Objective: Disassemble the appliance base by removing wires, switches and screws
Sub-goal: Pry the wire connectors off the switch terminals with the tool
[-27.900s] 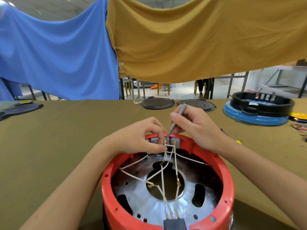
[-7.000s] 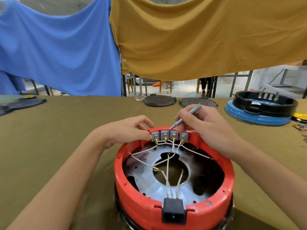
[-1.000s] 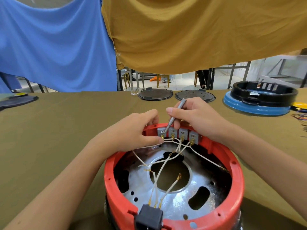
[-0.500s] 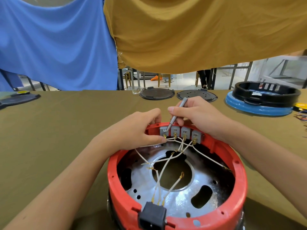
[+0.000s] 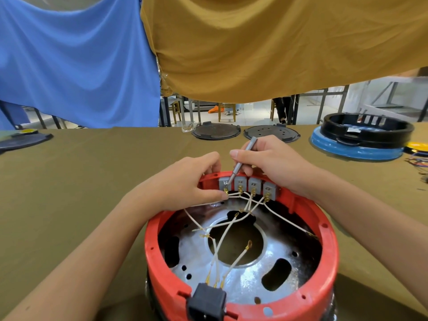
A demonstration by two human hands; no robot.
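A round red appliance base (image 5: 328,258) lies open side up before me, with a shiny metal plate (image 5: 252,281) inside. Several grey switches (image 5: 253,184) line its far rim, and white wires (image 5: 222,237) with brass terminals run from them to a black power socket (image 5: 206,303) at the near rim. My left hand (image 5: 185,184) pinches the wire terminal at the leftmost switch. My right hand (image 5: 271,162) grips a thin grey screwdriver (image 5: 240,162), whose tip touches that same switch.
The olive-covered table (image 5: 92,181) carries two black round plates (image 5: 216,133) at the far edge, a blue and black appliance base (image 5: 361,140) at the far right, a dark plate (image 5: 23,141) at far left and loose coloured wires (image 5: 416,162) at the right edge.
Both hands stay at the switch row. The screwdriver tip has settled on the leftmost switch while my left thumb and finger keep hold of its wire terminal; the base has barely shifted in view.
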